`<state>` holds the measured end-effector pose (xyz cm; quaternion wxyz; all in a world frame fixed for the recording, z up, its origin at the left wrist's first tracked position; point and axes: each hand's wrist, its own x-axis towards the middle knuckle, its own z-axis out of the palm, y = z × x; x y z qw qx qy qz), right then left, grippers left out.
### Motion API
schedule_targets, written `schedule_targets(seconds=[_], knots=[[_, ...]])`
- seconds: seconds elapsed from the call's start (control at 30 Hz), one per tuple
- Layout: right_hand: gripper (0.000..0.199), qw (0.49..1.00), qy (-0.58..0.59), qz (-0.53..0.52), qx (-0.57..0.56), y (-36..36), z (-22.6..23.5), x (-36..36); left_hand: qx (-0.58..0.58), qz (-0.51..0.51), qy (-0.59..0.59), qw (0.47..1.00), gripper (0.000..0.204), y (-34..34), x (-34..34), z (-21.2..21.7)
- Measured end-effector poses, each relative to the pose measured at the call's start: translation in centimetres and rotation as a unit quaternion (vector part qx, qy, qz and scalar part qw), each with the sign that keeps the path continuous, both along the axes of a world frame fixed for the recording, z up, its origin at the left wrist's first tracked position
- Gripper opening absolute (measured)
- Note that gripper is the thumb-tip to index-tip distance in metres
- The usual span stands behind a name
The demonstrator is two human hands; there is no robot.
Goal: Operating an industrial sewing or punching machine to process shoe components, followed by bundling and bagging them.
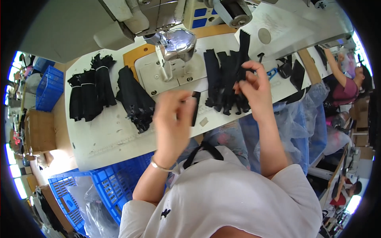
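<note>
My right hand (258, 90) has its fingers curled with the fingertips pressed on a black zipper (244, 43), whose upper end stands out beyond them. Under and beside it lies a loose pile of black zippers (223, 79) on the white sewing table (119, 148). Motion smears my left hand (174, 121), which is over the table's front part, its fingers bent. Just beside those fingers is a short black strip (196, 109); whether they touch it I cannot make out. To the left lies a thick bunch of black zippers (135, 97) with pulls at its near end.
The sewing machine's metal head (178, 45) juts over the table's far middle. Tied black bundles (89, 93) lie at the left. Blue scissors (272, 73) are at the right. A blue crate (113, 184) stands below the near left edge. A co-worker (345, 85) sits far right.
</note>
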<state>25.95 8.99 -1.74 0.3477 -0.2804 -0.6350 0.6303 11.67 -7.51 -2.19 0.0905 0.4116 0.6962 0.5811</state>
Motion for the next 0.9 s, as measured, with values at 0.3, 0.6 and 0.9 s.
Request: schedule_targets(seconds=[0.3, 0.6, 0.9], knots=[[0.008, 0.985, -0.109, 0.098, 0.092, -6.0, -1.4, 4.8, -0.029, -0.169, -0.363, 0.916, 0.027, 1.8, 4.9, -3.9], [0.01, 0.981, -0.105, 0.151, 0.055, -6.4, -2.6, 4.8, -0.08, -0.044, 0.009, 0.996, 0.021, -0.5, 0.3, -4.1], [0.017, 0.959, -0.15, 0.173, -0.167, -4.8, -3.5, 4.3, -0.149, 0.042, -0.12, 0.981, 0.014, -2.0, -0.3, -3.9]])
